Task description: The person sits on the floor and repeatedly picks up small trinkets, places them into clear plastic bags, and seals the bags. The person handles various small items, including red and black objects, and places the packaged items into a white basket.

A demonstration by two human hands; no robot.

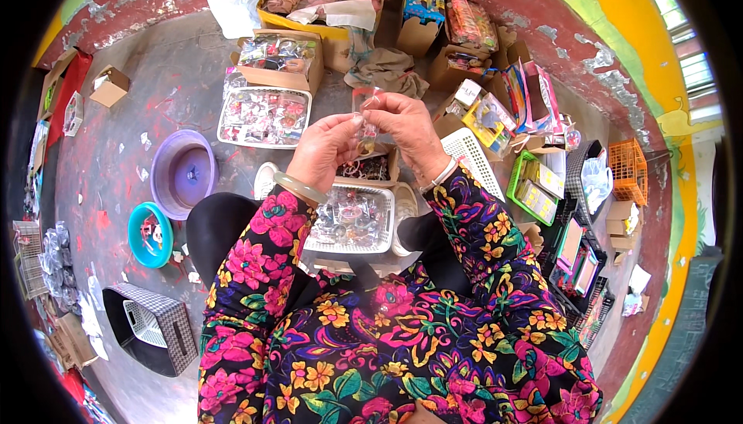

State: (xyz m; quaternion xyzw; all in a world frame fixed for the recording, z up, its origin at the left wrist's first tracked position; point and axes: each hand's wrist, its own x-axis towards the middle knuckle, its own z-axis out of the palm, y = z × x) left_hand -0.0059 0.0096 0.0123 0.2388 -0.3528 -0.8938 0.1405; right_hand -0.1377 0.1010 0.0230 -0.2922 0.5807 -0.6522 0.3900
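Both my hands meet in front of me, pinching a small clear plastic bag (364, 145) near its top. Thumb and fingers of my left hand (323, 147) are closed on the bag's left side. My right hand (409, 126) grips its upper right, fingers bent. What lies inside the bag is too small to make out. Beneath the hands stands a cardboard box (393, 167) of small dark and red items. Closer to me, a white basket (387, 223) holds several small clear packets between my feet.
Ahead are another white basket (224, 126) of packets and an open carton (313, 75). A purple basin (186, 184) and a teal basin (138, 250) stand left, near a tipped checkered bin (176, 343). On the right are a green basket (515, 184) and an orange crate (628, 168).
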